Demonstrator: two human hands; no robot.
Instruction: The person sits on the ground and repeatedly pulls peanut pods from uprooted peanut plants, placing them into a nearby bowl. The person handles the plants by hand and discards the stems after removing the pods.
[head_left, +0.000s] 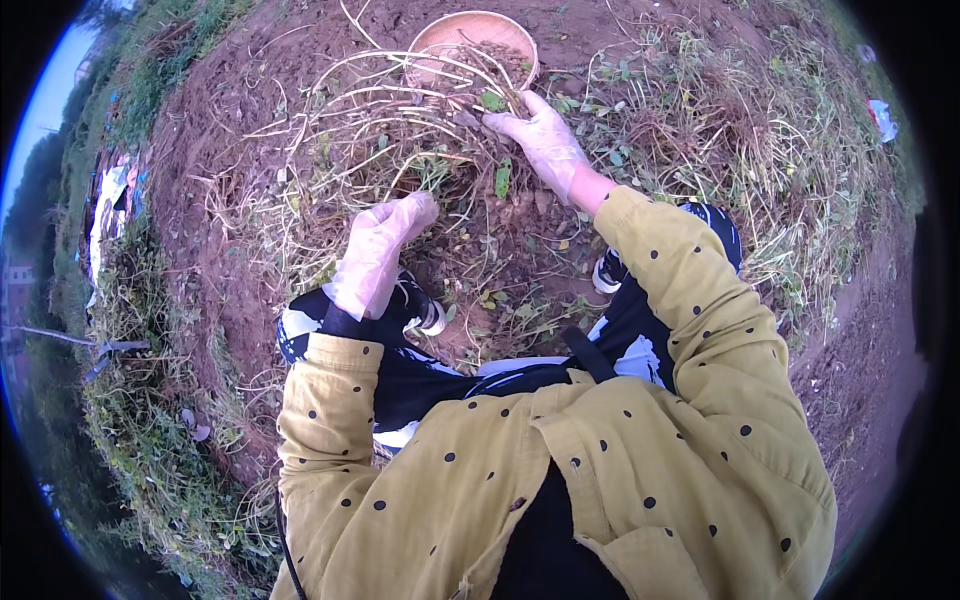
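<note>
My right hand (541, 146), in a thin clear glove, grips a bunch of long pale plant stems (405, 112) at their root end, just in front of a round woven basket (471, 21). The stems fan out to the left, bare along most of their length with a few green leaves. My left hand (386, 240), gloved alike, is lower and to the left, with fingers curled beside the tangle of stems. Whether it pinches anything is hidden. Small brown clumped pieces (502, 64), perhaps peanuts, lie in the basket.
Heaps of uprooted plants (735, 127) spread over the soil on the right. My shoes (424, 304) stand on either side of leaf litter and loose soil (517, 289). Weeds (150, 442) and white sheeting (109, 210) line the left side.
</note>
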